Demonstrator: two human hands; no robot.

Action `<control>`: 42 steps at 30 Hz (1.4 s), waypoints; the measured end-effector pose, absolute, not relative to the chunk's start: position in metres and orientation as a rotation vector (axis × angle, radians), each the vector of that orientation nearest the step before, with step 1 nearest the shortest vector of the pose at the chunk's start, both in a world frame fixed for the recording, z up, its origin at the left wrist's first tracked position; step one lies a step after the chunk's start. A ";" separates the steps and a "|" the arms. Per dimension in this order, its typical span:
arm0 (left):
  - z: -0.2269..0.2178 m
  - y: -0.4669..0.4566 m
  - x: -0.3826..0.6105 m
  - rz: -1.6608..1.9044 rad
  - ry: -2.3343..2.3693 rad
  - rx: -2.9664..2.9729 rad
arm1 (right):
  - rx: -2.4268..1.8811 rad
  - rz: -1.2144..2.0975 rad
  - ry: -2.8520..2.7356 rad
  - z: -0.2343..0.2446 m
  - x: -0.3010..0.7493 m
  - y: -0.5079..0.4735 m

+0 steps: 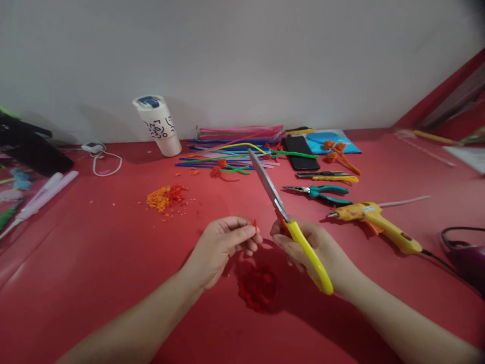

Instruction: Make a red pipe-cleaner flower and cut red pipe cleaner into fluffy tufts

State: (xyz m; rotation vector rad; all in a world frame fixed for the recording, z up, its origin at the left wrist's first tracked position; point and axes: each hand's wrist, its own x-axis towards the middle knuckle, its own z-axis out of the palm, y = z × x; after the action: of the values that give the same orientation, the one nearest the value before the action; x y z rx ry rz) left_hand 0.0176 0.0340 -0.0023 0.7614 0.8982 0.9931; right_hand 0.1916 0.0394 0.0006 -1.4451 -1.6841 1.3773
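Observation:
My left hand (227,237) pinches a short red piece of pipe cleaner (255,225) between thumb and forefinger. In my right hand (314,245) are yellow-handled scissors (308,255), their blades pointing up and away from me. The blades look closed, and part of the grip is hidden behind the handle. Something red shows at my right fingers, too small to name. Below and between both hands, a loose red pile (259,285) lies on the red table (182,323); its exact make-up blurs into the table colour.
Orange and red clippings (162,198) lie left of centre, before a white tumbler (159,126). Pipe cleaners (235,144) are stacked by the wall. To the right are a phone (302,153), a cutter knife (326,176), pliers (322,193) and a yellow glue gun (379,225).

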 end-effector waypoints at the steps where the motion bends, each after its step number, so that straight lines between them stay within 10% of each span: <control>1: -0.003 0.033 0.019 0.938 0.893 0.773 | -1.436 1.433 -1.619 0.000 0.191 0.039; 14: -0.006 0.033 0.027 0.811 1.036 0.940 | -1.416 1.417 -1.575 0.008 0.196 0.041; 26: -0.022 0.056 -0.001 0.936 1.483 1.409 | -2.060 0.275 -2.156 -0.008 0.230 0.074; 42: -0.002 0.046 -0.008 0.370 0.906 2.194 | -1.852 0.477 -2.006 -0.010 0.224 0.064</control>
State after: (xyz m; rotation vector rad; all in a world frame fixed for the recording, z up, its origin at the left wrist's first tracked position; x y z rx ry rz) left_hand -0.0084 0.0458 -0.0016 2.1938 0.9063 0.3703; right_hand 0.2239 0.0642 -0.0103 -1.8519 -2.0061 0.4770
